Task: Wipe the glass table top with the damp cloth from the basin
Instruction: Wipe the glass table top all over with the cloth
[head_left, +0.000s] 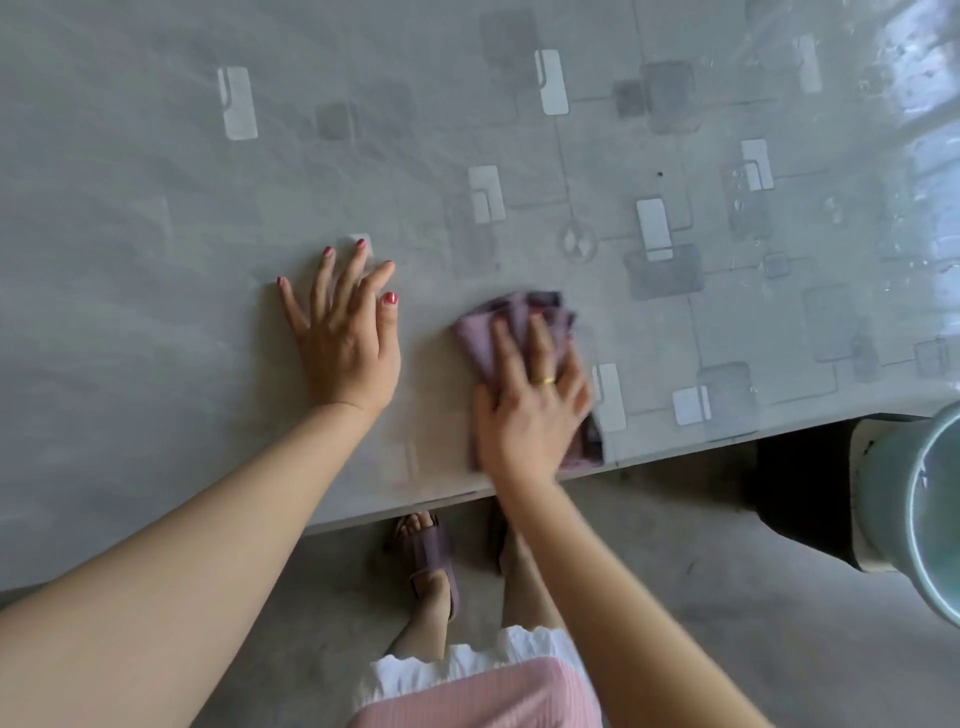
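A grey glass counter (156, 156) with a pattern of pale and dark squares fills most of the view, above a bare concrete floor (675, 597). The left hand (345, 332) lies flat on the glass, palm down, fingers (358, 260) spread apart and holding nothing. Just beside it, near the counter's front edge, the right hand (530, 410) presses flat on a folded purple cloth (498, 332), fingers extended over it rather than curled around it; the hand is blurred. A teal basin (914, 509) sits at the right edge, below counter level.
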